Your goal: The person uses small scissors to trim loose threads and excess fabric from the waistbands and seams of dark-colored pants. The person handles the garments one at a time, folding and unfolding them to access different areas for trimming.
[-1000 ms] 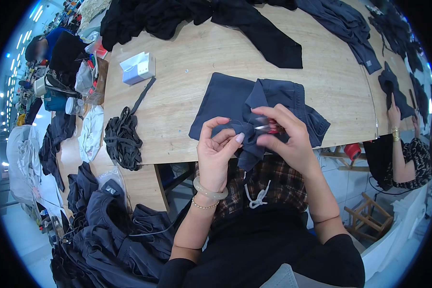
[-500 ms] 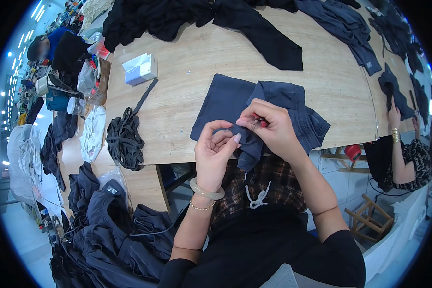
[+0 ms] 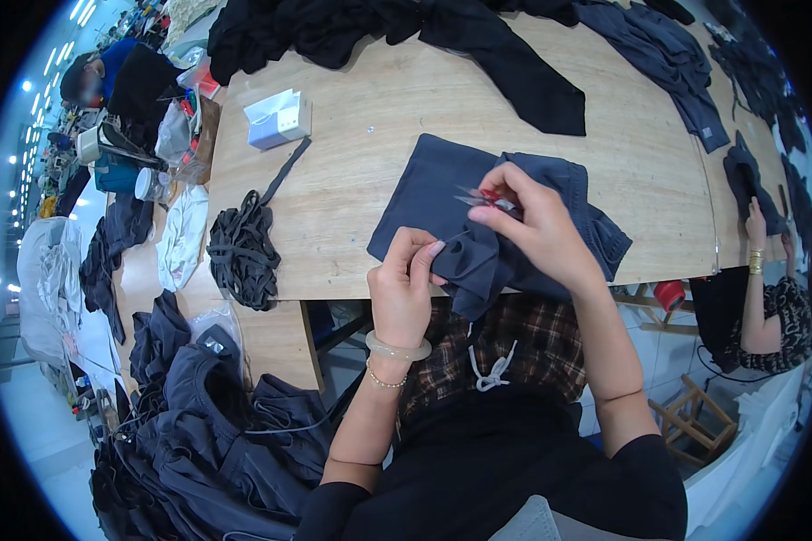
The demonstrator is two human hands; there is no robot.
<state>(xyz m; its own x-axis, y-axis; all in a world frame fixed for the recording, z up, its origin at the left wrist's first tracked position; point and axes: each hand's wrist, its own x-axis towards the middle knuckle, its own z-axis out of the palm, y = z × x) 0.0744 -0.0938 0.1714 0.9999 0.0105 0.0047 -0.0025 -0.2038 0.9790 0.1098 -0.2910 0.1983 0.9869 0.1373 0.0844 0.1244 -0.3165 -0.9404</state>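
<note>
A dark blue-grey garment (image 3: 429, 180) with a gathered elastic waistband lies in front of me at the table's near edge, part of it bunched up. My left hand (image 3: 403, 296) is closed, thumb and forefinger pinching the bunched cloth at its left side; a thin thread seems to run from the fingertips. Just above the cloth, my right hand (image 3: 543, 225) grips small red-handled thread snips (image 3: 494, 200), their blades pointing left and a little apart. The snips do not touch the cloth. The palm side of my right hand is hidden.
A tissue box (image 3: 280, 122) and a heap of dark strips (image 3: 244, 252) lie to the left on the wooden table (image 3: 334, 198). Black cloth (image 3: 505, 63) covers the far edge. Dark garments (image 3: 207, 451) are piled at lower left. A co-worker's hand (image 3: 756, 221) handles cloth at right.
My right hand has moved up and away from my left fingers, and the snips' blades now show. My left hand has shifted slightly down, pinching the cloth.
</note>
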